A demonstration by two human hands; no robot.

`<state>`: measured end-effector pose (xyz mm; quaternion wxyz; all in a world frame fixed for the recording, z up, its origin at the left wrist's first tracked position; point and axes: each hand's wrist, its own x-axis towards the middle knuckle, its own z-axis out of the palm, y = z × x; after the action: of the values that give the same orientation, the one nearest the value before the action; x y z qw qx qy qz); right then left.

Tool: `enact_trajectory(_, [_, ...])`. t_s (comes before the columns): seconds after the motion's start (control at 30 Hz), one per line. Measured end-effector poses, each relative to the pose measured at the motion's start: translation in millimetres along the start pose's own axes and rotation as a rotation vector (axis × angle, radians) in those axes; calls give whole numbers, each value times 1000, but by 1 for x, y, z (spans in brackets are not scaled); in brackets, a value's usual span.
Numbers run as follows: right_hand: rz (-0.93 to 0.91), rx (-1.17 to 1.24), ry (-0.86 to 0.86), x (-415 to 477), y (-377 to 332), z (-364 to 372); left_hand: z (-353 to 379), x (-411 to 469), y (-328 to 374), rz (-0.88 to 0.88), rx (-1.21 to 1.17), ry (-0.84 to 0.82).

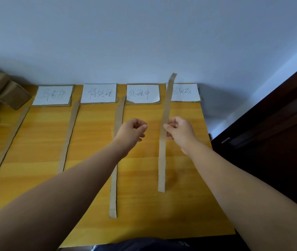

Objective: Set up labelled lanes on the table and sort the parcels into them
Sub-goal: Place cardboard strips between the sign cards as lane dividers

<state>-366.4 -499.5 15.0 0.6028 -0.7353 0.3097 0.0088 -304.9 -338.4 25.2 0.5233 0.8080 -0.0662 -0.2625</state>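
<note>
Over the middle of the desk (89, 205), the left hand (132, 130) is clenched on nothing visible, and its forearm hides part of a laid strip (114, 187). The right hand (178, 131) pinches a lifted strip (163, 151) whose far end covers the left edge of the fourth label (187, 92). The parcels (6, 91), blurred and cut off, sit at the far left corner.

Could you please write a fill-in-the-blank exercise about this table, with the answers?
The white paper labels along the far edge of the table number ____. Of the left hand and the right hand, the raised cardboard strip is pinched by the ____ one. The strips lying flat on the table number ____.
Missing words: four; right; three.
</note>
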Motion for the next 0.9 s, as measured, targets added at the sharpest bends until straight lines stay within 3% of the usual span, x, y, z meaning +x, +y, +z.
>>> enact_trajectory(0.33, [88,-285,-1,24,41,-11,3,3,-20,-118,-8,40])
enact_trajectory(0.9, [253,-267,22,34,63,5,0,14,-31,-188,-26,54])
